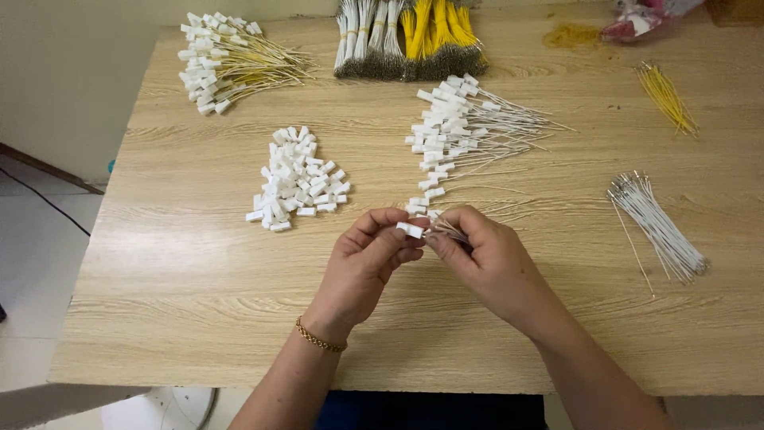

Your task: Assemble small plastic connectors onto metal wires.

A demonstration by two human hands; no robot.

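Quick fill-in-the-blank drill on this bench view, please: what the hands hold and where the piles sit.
1. The left hand pinches a small ____ connector.
2. The right hand grips thin ____ at the connector's end.
3. The pile of loose connectors lies to the ____ of the hands.
4. The bracelet sits on the ____ wrist.

Missing words: white; wires; left; left

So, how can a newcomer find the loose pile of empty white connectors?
On the wooden table, look left of the left hand. The heap of small white plastic housings lies there. Unlike the other white piles, it has no wires attached.
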